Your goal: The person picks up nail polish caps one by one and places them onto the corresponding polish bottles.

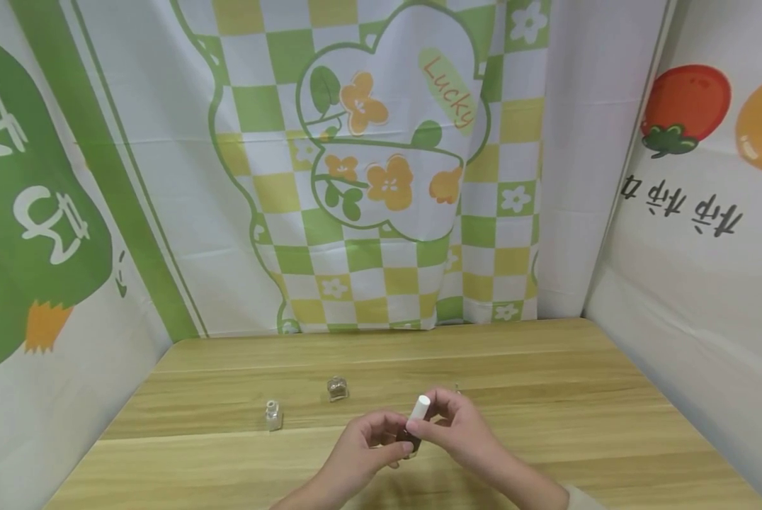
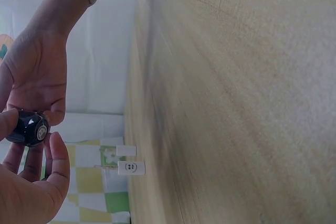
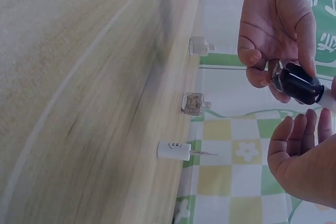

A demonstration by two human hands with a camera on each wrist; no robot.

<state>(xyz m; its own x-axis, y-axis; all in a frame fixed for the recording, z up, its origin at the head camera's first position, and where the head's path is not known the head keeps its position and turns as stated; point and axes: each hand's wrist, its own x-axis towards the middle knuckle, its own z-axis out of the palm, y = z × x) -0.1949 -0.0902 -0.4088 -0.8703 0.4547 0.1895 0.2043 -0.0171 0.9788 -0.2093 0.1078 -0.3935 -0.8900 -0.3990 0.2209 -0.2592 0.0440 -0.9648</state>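
A nail polish bottle [image 3: 298, 83], dark and glossy with a white cap [image 1: 421, 406], is held above the table between both hands. My left hand [image 1: 370, 445] grips the glass body with thumb and fingers. At the top, my right hand [image 1: 460, 428] pinches the white cap. The cap is on the bottle's neck; whether it is screwed tight I cannot tell. To the left stand an uncapped clear bottle [image 1: 274, 416] and an uncapped glittery bottle [image 1: 337, 389]. Two white brush caps [image 2: 131, 168] stand on the table with bristles up, mostly hidden behind my right hand in the head view.
The wooden table [image 1: 547, 375] reaches back to a checked green and yellow curtain [image 1: 381, 269]. Printed white cloth hangs along the left and right sides. In the right wrist view, one white brush cap [image 3: 174, 150] stands near the glittery bottle.
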